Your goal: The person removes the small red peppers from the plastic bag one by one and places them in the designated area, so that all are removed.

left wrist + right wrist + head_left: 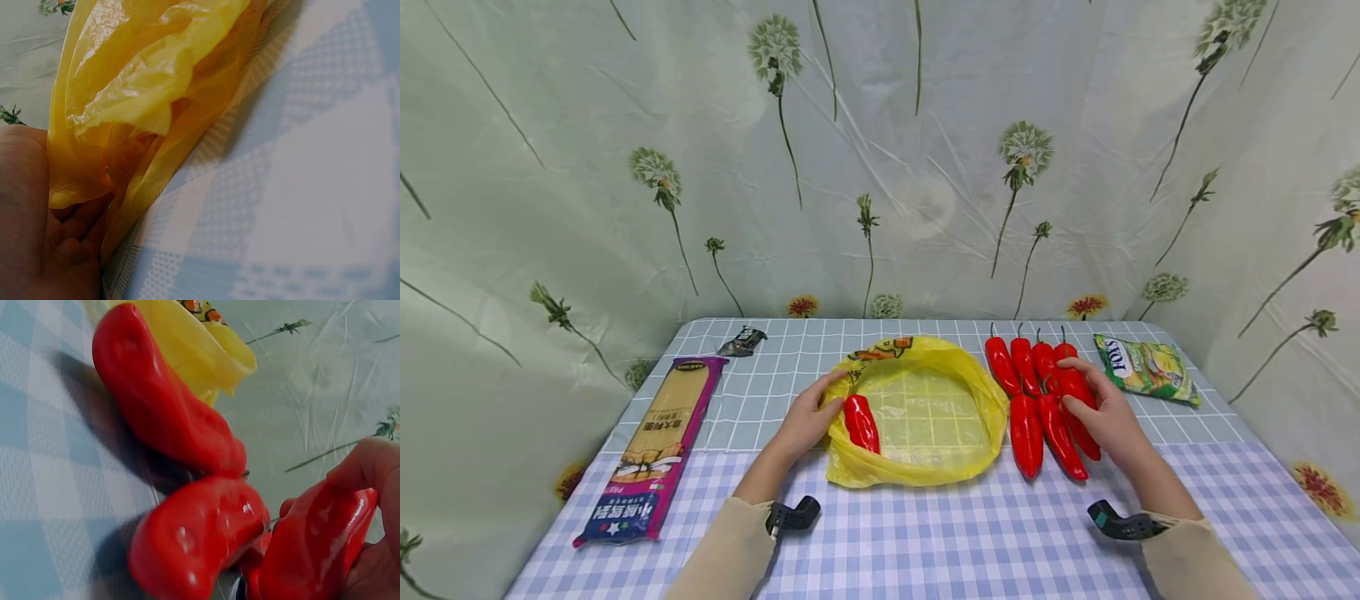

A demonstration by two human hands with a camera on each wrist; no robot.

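Observation:
A yellow plastic bag lies spread with its mouth wide, and one red chili pepper is inside at its left. My left hand holds the bag's left rim; in the left wrist view, the yellow film hides part of the fingers. To the right of the bag, several red peppers lie in two rows. My right hand grips the rightmost front pepper between thumb and fingers. Two neighbouring peppers show beside it in the right wrist view.
A long pasta packet lies at the left, with a small black wrapper behind it. The green FOX'S bag is at the back right, beyond my right hand. A flowered curtain hangs behind the checked tabletop.

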